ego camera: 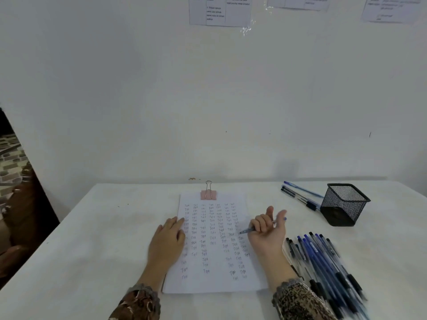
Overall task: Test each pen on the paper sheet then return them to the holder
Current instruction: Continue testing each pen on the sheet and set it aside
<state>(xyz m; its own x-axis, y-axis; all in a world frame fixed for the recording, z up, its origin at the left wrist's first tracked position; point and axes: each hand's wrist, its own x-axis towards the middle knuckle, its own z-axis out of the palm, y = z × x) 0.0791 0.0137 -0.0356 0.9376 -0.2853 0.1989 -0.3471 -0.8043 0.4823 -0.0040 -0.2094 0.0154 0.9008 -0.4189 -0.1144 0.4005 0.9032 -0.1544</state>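
The left hand (167,241) lay flat, fingers straight, pressing the left edge of the paper sheet (215,282). Between the hands, the sheet carried rows of the handwritten word "Test". The right hand (268,234) curled its fingers round a blue pen (247,230), tip on the sheet just left of the knuckles; its thumb was blurred. Right of that hand lay a blurred heap of pens (323,262); beyond it stood the mesh holder (344,205).
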